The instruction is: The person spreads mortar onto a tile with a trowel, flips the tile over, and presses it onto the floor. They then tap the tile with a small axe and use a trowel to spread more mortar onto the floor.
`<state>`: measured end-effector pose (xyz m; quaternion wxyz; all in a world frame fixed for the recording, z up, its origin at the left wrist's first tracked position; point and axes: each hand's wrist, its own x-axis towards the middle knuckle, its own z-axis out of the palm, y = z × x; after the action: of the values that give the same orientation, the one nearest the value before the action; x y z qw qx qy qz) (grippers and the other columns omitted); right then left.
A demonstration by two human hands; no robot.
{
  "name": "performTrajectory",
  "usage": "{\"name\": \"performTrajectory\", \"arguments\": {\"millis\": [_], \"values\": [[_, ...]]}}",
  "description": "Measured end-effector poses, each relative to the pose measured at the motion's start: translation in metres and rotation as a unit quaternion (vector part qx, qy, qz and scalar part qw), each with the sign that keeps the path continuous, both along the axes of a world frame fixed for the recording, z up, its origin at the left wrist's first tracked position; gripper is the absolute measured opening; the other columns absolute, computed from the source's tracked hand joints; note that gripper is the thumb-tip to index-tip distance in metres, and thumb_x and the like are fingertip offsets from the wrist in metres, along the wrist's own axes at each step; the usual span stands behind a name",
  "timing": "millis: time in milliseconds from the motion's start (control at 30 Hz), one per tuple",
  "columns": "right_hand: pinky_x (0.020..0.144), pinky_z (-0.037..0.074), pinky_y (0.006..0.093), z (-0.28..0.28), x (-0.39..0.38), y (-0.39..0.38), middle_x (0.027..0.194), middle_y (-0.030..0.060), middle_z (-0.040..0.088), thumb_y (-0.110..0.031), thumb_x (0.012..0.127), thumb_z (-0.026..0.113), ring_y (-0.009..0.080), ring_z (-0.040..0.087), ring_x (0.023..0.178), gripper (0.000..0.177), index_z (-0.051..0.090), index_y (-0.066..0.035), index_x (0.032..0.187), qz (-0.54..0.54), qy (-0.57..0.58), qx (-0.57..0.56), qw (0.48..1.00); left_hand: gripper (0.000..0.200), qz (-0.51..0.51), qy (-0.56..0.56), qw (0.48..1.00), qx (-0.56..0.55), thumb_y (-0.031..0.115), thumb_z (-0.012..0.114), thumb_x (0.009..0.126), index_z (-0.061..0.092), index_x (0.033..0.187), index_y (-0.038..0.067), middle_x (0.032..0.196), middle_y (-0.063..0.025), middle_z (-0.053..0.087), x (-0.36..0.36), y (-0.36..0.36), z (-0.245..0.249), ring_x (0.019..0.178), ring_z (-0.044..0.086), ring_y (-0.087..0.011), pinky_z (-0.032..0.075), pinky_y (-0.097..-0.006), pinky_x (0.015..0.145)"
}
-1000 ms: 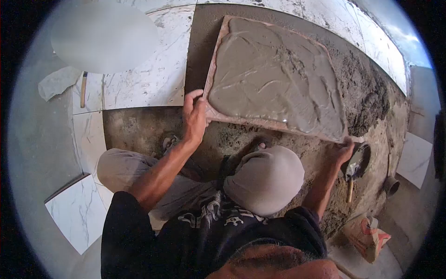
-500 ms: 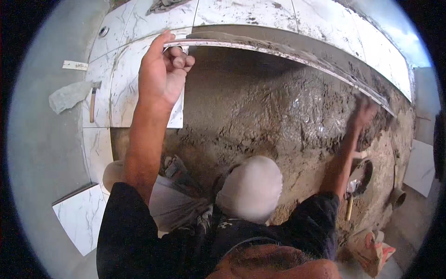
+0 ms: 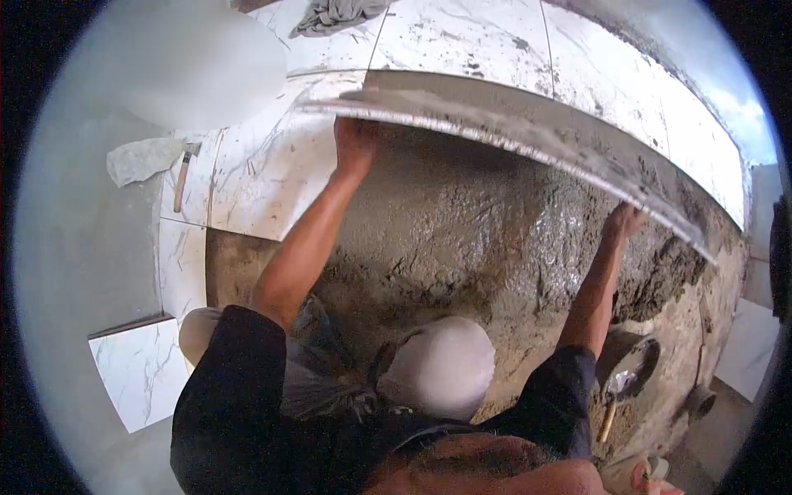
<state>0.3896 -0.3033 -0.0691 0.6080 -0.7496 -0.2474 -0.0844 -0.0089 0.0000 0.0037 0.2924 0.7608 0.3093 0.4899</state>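
Observation:
A long, mortar-smeared straightedge stretches across the upper middle, over a bed of wet grey mortar. My left hand grips it near its left end, beside the laid marble-look tile; the bar hides part of the fingers. Toward the right end my right hand is closed on the bar's near edge, above the rougher mortar heap. Mortar clings along the bar's top, and its surface is blurred by motion.
White tiles with mortar crumbs border the far side. A hammer lies at left. A loose tile is lower left. At right are a dark bucket and a wooden-handled trowel. A grey cloth lies at the top.
The straightedge has come lower in view, closer to me. My left hand has changed from a loose hold at the tip to a grip farther in. My right hand has closed on the bar.

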Motion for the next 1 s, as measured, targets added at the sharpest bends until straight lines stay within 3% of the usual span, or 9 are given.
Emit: {"name": "performTrajectory", "arguments": {"millis": [133,167,267,400,500,600,833,933,1000], "values": [[0.093,0.035,0.0385,-0.062,0.031,-0.021,0.112,0.0147,0.053,-0.040,0.089,0.049,0.0240,0.048,0.104,0.052,0.048,0.005,0.117,-0.104,-0.182,-0.150,0.966,0.027,0.007,0.130,0.977,0.167,0.029,0.049,0.089,0.055,0.097,0.004,0.092,-0.0138,0.058,0.001,0.010,0.004,0.090,0.056,-0.0276,0.042,-0.0379,0.081],[0.093,0.035,0.0385,-0.054,0.031,-0.015,0.112,0.0147,0.053,-0.040,0.089,0.049,0.0240,0.048,0.104,0.052,0.048,0.005,0.117,-0.108,-0.187,-0.132,0.968,0.024,0.004,0.072,0.994,0.087,0.025,0.047,0.089,0.055,0.094,0.003,0.093,-0.0157,0.059,0.002,0.004,0.007,0.092,0.056,-0.0278,0.043,-0.0377,0.080],[0.091,0.037,0.0387,0.038,-0.014,0.014,0.110,0.0157,0.057,-0.032,0.090,0.050,0.0253,0.050,0.102,0.043,0.051,0.003,0.115,0.052,0.034,0.124,0.990,0.024,0.046,0.099,0.993,0.050,0.023,0.047,0.088,0.054,0.093,0.001,0.089,-0.0152,0.061,0.005,0.018,0.014,0.086,0.059,-0.0269,0.044,-0.0378,0.077],[0.087,0.040,0.0362,0.111,-0.034,0.020,0.105,0.0138,0.058,-0.033,0.090,0.051,0.0237,0.052,0.098,0.041,0.054,0.003,0.108,0.016,-0.052,0.053,0.997,0.015,0.054,0.093,0.994,-0.010,0.015,0.050,0.084,0.053,0.084,0.000,0.068,-0.0138,0.060,0.000,0.023,0.069,0.065,0.060,-0.0233,0.044,-0.0328,0.060],[0.083,0.042,0.0355,0.142,-0.026,0.032,0.106,0.0150,0.057,-0.039,0.091,0.047,0.0241,0.052,0.097,0.045,0.056,0.003,0.105,0.017,-0.025,-0.039,0.999,0.037,0.038,0.093,0.991,-0.086,0.036,0.050,0.090,0.052,0.079,0.001,0.063,-0.0036,0.053,-0.014,0.031,0.109,0.059,0.053,-0.0118,0.044,-0.0273,0.057],[0.066,0.039,0.0310,0.166,-0.039,0.047,0.071,0.0041,0.048,-0.041,0.091,0.047,0.0143,0.042,0.069,0.044,0.056,0.002,0.088,0.021,0.007,-0.079,0.997,0.044,0.074,0.170,0.974,-0.130,0.041,0.052,0.087,0.053,0.076,-0.001,0.063,-0.0125,0.055,-0.031,0.049,0.114,0.061,0.053,-0.0228,0.042,-0.0348,0.059],[0.071,0.044,0.0370,0.058,-0.042,0.076,0.093,0.0187,0.063,-0.043,0.091,0.043,0.0248,0.057,0.082,0.051,0.058,0.002,0.110,0.088,0.087,-0.259,0.958,0.051,0.075,0.223,0.935,-0.267,0.051,0.049,0.084,0.061,0.084,0.001,0.081,-0.0164,0.062,-0.072,0.076,-0.002,0.078,0.059,-0.0284,0.043,-0.0402,0.069],[0.074,0.044,0.0394,0.029,-0.066,0.088,0.092,0.0244,0.062,-0.047,0.088,0.043,0.0297,0.059,0.085,0.055,0.059,0.002,0.106,0.075,0.105,-0.343,0.931,0.047,0.096,0.310,0.883,-0.338,0.043,0.051,0.086,0.061,0.098,-0.002,0.084,-0.0108,0.064,-0.079,0.074,-0.038,0.076,0.057,-0.0191,0.045,-0.0333,0.069],[0.075,0.044,0.0403,0.005,-0.071,0.093,0.092,0.0260,0.061,-0.050,0.087,0.042,0.0322,0.059,0.087,0.058,0.060,0.002,0.105,0.068,0.094,-0.374,0.920,0.051,0.114,0.318,0.857,-0.389,0.050,0.051,0.082,0.062,0.089,0.001,0.090,-0.0183,0.063,-0.083,0.073,-0.061,0.087,0.060,-0.0321,0.045,-0.0418,0.076]]}}
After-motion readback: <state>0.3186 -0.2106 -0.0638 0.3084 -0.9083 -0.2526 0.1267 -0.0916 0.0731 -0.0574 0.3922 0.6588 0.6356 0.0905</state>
